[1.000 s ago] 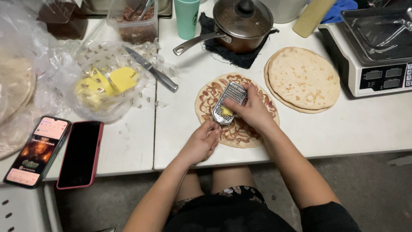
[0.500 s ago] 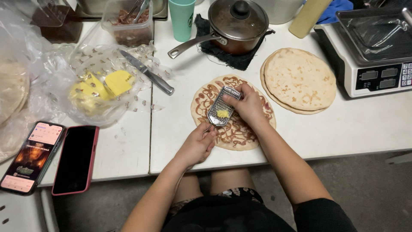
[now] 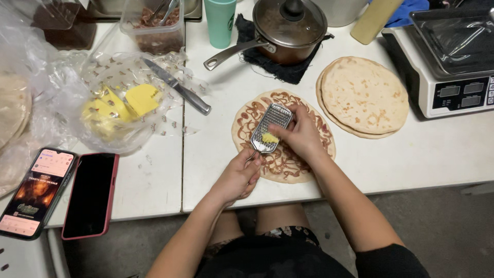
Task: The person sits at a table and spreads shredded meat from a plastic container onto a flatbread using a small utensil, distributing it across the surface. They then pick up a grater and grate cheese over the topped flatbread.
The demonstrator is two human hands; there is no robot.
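While the left hand (image 3: 237,177) curls its fingers (image 3: 250,163) shut around the handle of a small metal grater (image 3: 270,128), two phones lie well off to their left on the white table (image 3: 437,154): one with a lit screen (image 3: 35,191), one dark in a red case (image 3: 91,194). Up and left of those fingers, yellow cheese pieces (image 3: 121,103) sit on a clear bag, with a kitchen knife (image 3: 176,86) beside them. The grater tilts over a flatbread spread with brown sauce (image 3: 283,136), just ahead of the left fingers. The right hand (image 3: 301,135) closes its fingers (image 3: 280,131) on a yellow bit of cheese (image 3: 268,138) pressed against the grater face. Beyond them stands a lidded saucepan (image 3: 288,25). Right of the right fingers lies a stack of plain flatbreads (image 3: 364,96), then a kitchen scale (image 3: 453,62).
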